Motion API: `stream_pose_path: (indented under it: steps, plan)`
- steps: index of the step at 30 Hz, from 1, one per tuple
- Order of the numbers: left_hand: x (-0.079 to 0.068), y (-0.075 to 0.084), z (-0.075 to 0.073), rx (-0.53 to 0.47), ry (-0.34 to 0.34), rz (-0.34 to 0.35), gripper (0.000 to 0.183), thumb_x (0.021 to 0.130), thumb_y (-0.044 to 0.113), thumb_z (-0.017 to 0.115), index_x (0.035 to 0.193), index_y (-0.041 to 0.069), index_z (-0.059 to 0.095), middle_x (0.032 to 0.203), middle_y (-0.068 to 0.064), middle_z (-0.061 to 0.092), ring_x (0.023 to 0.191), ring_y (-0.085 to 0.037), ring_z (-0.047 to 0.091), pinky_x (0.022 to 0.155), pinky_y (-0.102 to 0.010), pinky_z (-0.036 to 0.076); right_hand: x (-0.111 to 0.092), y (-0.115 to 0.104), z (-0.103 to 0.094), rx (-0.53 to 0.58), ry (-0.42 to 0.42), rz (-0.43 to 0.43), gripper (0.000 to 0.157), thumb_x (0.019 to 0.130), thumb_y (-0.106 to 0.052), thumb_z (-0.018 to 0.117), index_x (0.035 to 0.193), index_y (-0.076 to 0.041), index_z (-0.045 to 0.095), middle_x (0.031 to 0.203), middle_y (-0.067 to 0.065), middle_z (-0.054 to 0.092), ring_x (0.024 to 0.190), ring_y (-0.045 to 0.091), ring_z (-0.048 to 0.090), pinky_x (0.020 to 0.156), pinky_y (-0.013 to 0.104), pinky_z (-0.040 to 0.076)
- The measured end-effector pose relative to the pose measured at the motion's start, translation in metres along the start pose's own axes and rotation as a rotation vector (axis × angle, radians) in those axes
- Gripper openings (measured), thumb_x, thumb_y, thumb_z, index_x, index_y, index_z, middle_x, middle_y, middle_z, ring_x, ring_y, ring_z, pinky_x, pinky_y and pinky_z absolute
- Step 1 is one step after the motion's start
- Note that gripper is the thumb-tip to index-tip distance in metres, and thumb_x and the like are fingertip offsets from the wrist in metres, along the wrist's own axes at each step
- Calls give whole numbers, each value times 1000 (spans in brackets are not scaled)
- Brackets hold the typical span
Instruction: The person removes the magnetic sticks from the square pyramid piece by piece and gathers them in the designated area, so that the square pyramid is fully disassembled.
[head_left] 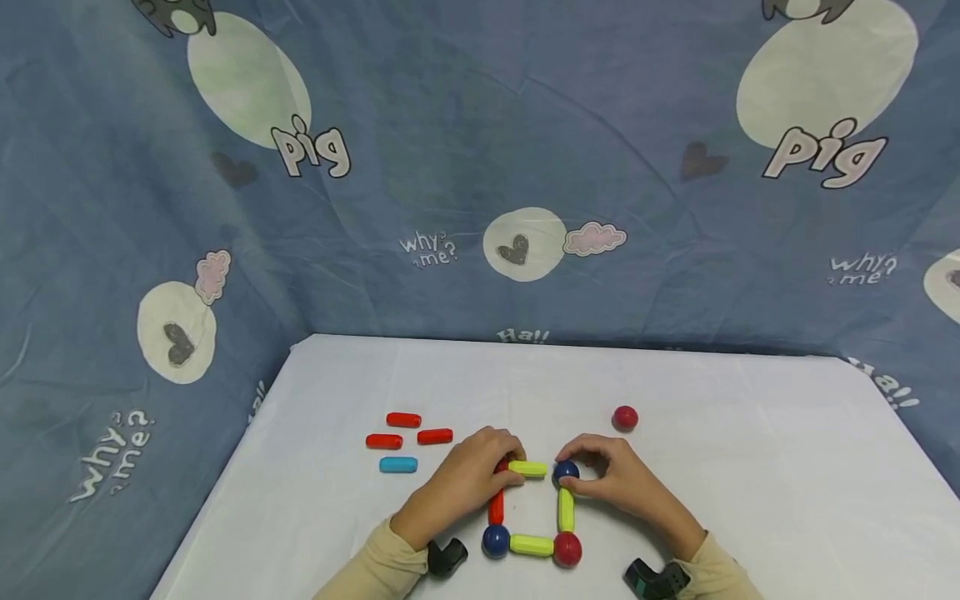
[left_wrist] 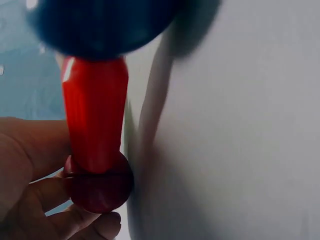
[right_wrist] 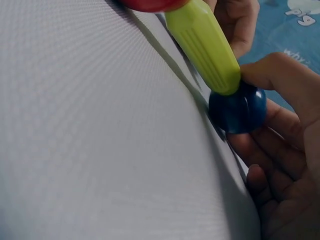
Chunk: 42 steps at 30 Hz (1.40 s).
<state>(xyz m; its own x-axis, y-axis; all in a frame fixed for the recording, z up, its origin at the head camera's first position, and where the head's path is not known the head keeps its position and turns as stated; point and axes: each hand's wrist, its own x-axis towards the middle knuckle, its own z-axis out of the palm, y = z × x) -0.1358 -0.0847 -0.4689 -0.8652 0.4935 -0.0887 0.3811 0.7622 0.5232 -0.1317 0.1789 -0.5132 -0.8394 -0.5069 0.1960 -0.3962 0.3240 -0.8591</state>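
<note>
Gripping an unclosed ball-and-rod square (head_left: 532,546)
Pinching a shiny dark-blue ball (right_wrist: 236,112) with right hand (head_left: 613,477); left of it, grasping a glossy red ball (left_wrist: 98,194) with left hand (head_left: 471,468).

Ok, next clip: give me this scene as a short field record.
Left hand: pinches glossy red ball
Right hand: pinches glossy dark-blue ball
Four-sided frame: three ribbed yellow-green rods, one ribbed red rod, four corner balls
Gap: between far yellow-green rod and right-hand blue ball
Loose: three red rods, one light-blue rod, one red ball
Surface: white-covered table
</note>
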Motion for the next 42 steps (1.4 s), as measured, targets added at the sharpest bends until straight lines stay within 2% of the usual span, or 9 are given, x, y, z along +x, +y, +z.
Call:
stream_pose_path:
  steps: [4, 9, 12, 17, 21, 25, 33, 37, 42]
  plan:
    - [1, -4, -3, -33, 33, -17, 17, 86, 26, 85, 99, 22, 74, 90, 11, 65, 84, -8, 52, 75, -24, 46, 0, -1, -1, -27, 21, 19, 24, 86, -17, 84, 107, -15, 74, 102, 1, 76, 91, 3, 64, 85, 20, 55]
    - [0, -4, -3, -78, 54, 22, 19, 87, 27, 84, 103, 21, 75, 101, 7, 64, 95, -9, 53, 84, -25, 51, 0, -2, -1, -29, 9, 23, 23, 86, -18, 84, 105, -15, 73, 100, 0, 74, 90, 5, 63, 85, 21, 54]
    - [-2, -3, -3, -89, 95, 28, 19, 86, 25, 85, 101, 20, 75, 103, 4, 61, 97, -9, 54, 82, -22, 51, 0, -3, 0, -14, 5, 19, 17, 89, -20, 82, 102, -15, 72, 97, -2, 74, 89, 6, 64, 84, 22, 54]
    - [-2, -1, -4, -160, 152, 38, 18, 84, 17, 84, 98, 18, 73, 93, 5, 57, 84, -8, 55, 71, -18, 50, 2, -5, 1, 29, 9, 49, 14, 94, -20, 78, 95, -7, 73, 88, -2, 72, 80, 4, 61, 73, 22, 52]
    - [-2, -1, -5, -260, 168, 64, 18, 86, 13, 82, 98, 17, 70, 89, 7, 60, 80, -5, 58, 74, -17, 54, 2, -4, 1, 43, 13, 74, 13, 93, -20, 78, 94, -8, 73, 87, 0, 72, 79, 4, 59, 72, 22, 51]
    - [-2, -1, -4, -334, 160, 83, 17, 87, 12, 80, 99, 18, 70, 92, 7, 69, 83, -1, 64, 78, -17, 56, 1, -3, 1, 49, 18, 74, 12, 91, -19, 81, 98, -15, 73, 94, 2, 74, 83, 10, 61, 75, 22, 51]
    - [-2, 4, 1, -401, 83, 67, 12, 89, 15, 79, 99, 16, 75, 91, 4, 76, 77, 3, 64, 72, -15, 55, 0, -1, 1, 52, 3, 68, 31, 86, -21, 86, 114, -17, 74, 109, 0, 77, 96, 16, 65, 85, 23, 52]
    - [-3, 6, 2, -376, 55, 59, 11, 88, 19, 83, 98, 17, 78, 92, 6, 77, 76, 3, 63, 71, -16, 54, 0, -2, 0, 81, -43, 77, 33, 87, -22, 85, 118, -17, 75, 113, -2, 77, 102, 10, 67, 93, 21, 53]
    - [-2, 6, 1, -275, 48, 34, 17, 84, 26, 87, 98, 17, 82, 90, 9, 75, 76, -1, 60, 69, -17, 51, -1, -2, -1, 110, -73, 49, 31, 88, -19, 83, 118, -14, 75, 112, 1, 78, 103, 6, 70, 95, 22, 55]
